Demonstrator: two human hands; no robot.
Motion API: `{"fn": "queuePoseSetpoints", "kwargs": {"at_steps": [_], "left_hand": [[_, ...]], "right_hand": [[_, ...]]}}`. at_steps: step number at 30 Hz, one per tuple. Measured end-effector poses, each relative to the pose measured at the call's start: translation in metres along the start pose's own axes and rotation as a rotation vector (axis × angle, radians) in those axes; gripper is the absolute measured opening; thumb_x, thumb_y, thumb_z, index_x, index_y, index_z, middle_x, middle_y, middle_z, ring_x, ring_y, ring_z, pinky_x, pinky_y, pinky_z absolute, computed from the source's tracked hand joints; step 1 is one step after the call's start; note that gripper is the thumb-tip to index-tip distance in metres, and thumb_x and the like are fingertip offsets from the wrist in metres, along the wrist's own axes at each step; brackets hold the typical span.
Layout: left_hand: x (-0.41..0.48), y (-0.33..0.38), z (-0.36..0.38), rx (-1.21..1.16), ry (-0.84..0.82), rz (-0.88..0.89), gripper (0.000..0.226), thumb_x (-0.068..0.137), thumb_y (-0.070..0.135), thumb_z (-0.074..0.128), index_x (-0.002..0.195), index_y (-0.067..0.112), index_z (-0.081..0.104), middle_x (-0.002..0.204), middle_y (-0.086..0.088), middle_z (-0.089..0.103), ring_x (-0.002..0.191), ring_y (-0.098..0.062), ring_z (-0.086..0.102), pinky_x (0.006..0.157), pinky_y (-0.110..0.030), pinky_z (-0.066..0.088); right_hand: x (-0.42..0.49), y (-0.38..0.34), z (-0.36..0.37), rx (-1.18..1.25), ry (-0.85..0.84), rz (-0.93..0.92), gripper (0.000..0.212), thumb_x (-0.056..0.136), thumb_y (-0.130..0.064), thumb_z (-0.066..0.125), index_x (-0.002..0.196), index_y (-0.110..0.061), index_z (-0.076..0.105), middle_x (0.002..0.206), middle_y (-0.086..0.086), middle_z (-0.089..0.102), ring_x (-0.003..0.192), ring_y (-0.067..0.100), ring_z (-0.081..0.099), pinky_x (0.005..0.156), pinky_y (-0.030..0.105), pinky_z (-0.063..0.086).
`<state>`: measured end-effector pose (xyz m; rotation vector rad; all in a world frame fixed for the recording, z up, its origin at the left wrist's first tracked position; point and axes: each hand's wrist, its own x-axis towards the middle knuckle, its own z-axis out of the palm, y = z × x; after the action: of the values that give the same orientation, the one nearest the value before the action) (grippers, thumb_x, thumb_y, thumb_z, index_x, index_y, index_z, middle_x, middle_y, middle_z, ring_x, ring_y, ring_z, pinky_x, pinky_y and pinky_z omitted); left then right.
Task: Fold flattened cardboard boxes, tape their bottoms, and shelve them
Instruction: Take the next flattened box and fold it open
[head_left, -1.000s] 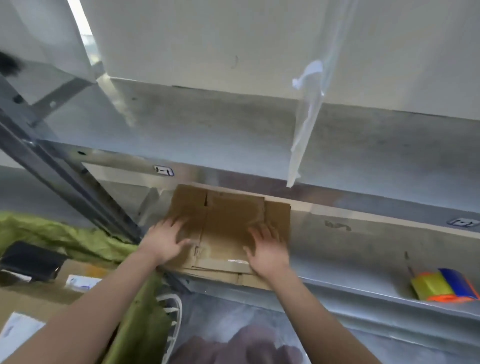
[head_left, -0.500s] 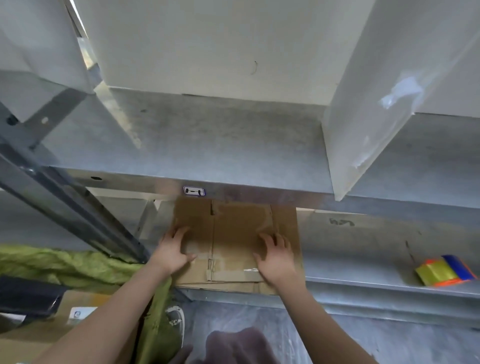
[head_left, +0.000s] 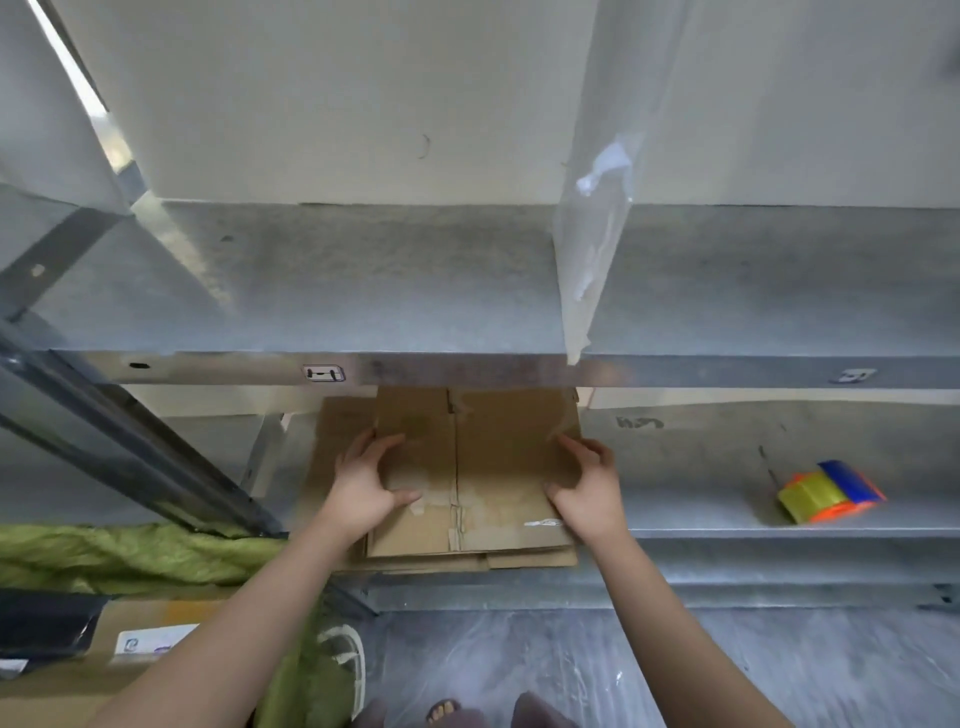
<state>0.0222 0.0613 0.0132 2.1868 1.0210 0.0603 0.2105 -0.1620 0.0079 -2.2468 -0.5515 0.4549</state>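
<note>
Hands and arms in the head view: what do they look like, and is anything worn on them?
The left forearm and right forearm are bare all the way to the bottom of the frame, with no sleeves showing. The left hand and right hand are bare too: no gloves, rings, watch or wristband visible.

A small tag (head_left: 323, 373) on the shelf rail (head_left: 467, 370) is showing something like 1-1; a handwritten scrawl (head_left: 639, 422) on the lower shelf (head_left: 701, 467) is proving illegible.
</note>
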Motion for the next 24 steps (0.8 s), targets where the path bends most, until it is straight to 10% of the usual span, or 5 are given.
{"fn": "queuePoseSetpoints", "kwargs": {"at_steps": [17,24], "left_hand": [[-0.089,0.259,0.225,-0.172,-0.027,0.151,0.093,0.071,0.026,0.084,0.148,0.029,0.032,0.160,-0.001,0.010,0.146,-0.022,0.016,0.116,-0.037,0.016],[-0.094,0.374,0.305,-0.196,-0.022,0.243,0.087,0.073,0.023,0.083,0.145,0.027,0.036,0.157,-0.002,0.017,0.145,-0.020,0.020,0.116,-0.030,0.016]], "right_hand": [[-0.033,0.208,-0.281,0.015,0.159,-0.017,0.060,0.074,0.002,0.070,0.130,-0.015,0.057,0.136,0.010,0.031,0.116,0.018,0.040,0.081,-0.009,0.017],[-0.021,0.290,-0.391,0.018,0.217,0.055,0.060,0.081,-0.010,0.068,0.137,-0.023,0.051,0.143,0.002,0.029,0.100,0.010,0.043,0.087,0.015,0.031]]}}
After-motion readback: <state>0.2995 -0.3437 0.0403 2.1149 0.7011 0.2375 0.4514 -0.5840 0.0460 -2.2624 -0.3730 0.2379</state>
